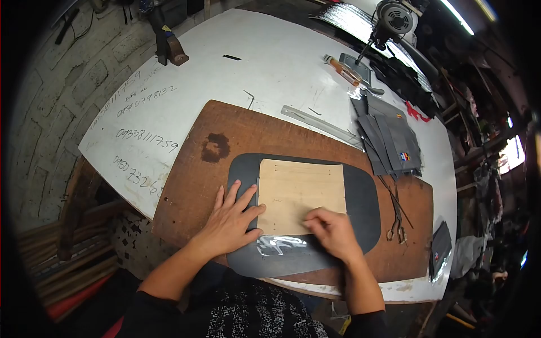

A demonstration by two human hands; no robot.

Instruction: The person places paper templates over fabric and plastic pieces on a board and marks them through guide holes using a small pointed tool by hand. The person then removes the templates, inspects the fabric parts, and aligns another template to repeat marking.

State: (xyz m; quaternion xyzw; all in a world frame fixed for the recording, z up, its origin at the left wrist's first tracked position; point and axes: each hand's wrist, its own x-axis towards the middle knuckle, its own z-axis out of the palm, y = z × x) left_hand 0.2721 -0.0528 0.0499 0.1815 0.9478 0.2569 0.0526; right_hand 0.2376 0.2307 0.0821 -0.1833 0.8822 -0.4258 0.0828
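Observation:
A tan rectangular card template (301, 188), with small holes near its corners, lies on a dark grey rounded sheet (362, 203). Spread over the left edge of both is my left hand (230, 224), its fingers stretched out and pressing down. My right hand (333, 232) is closed in a pinch at the template's lower right edge. Whatever its fingers hold is hidden and slightly blurred. Below the template, a shiny clear strip (282, 245) shows on the grey sheet.
Under the sheet is a brown board (183, 186) on a white table (208, 73). Scissors (398, 217) rest at right, near stacked grey pieces (389, 135). A metal ruler (318, 123) lies beyond the board. Farther back are an orange-handled tool (342, 70) and a wooden block (177, 52).

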